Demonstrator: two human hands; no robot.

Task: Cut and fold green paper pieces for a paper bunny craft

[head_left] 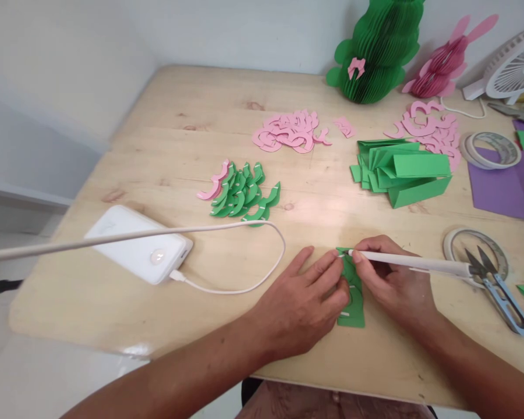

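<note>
My right hand (393, 279) is closed around a white pen (413, 262). The pen's tip meets the top part of a narrow green paper piece (350, 319) lying near the table's front edge. From the left, my left hand (308, 299) rests over the paper with its fingers stretched out and pressing it down. Dark curved lines and small white strips show on the green surface. My left fingers hide part of that piece. Scissor-like thread snips (500, 294) lie to the right of my right hand, partly over a tape roll (452, 247).
A white power bank (135, 244) with a cable (244, 290) lies left. Green cutouts (240, 192), pink cutouts (288, 131) and folded green strips (419, 166) are spread farther back. A green honeycomb paper figure (384, 52), a pink one (441, 67) and a fan (513, 67) stand behind.
</note>
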